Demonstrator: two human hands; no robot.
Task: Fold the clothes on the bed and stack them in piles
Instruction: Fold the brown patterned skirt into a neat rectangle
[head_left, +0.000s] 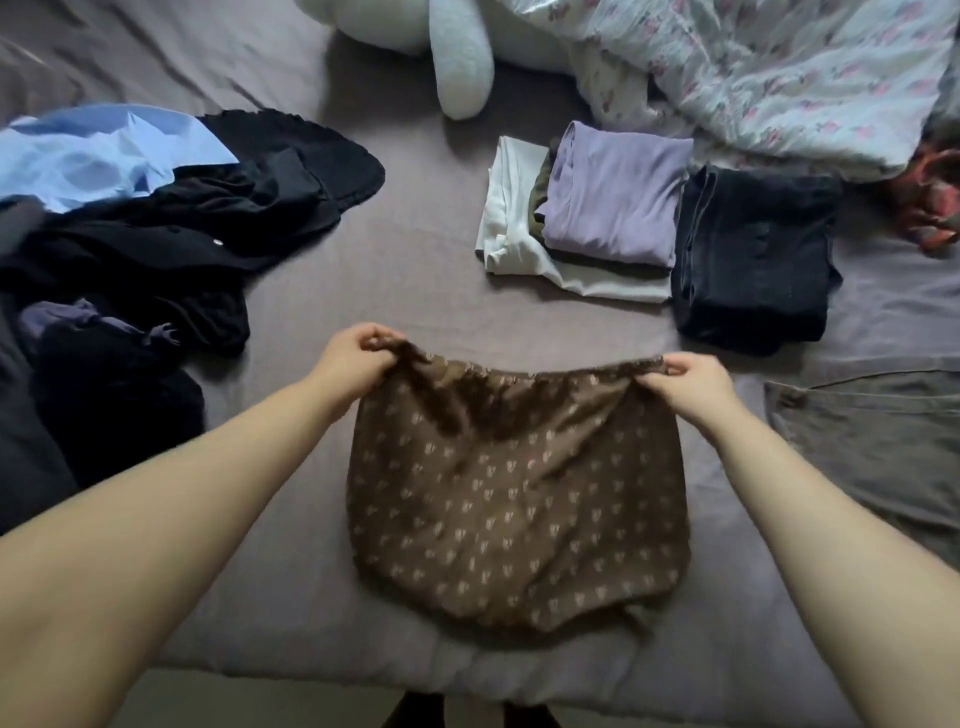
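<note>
A brown garment with a small pale print (514, 499) lies spread on the grey bed sheet (415, 260) in front of me. My left hand (358, 358) pinches its far left corner and my right hand (685, 382) pinches its far right corner, lifting that edge slightly. Beyond it sits a folded pile with a lilac top (613, 197) over olive and white pieces, and beside that a folded dark pile (753, 260). An unfolded heap of black clothes (156, 244) with a light blue shirt (98, 150) lies at the left.
A grey-olive garment (872, 441) lies flat at the right. A floral duvet (779, 67) is bunched at the back right, a white plush toy (457, 57) at the back, and a red patterned cloth (935, 202) at the far right. The bed's near edge runs along the bottom.
</note>
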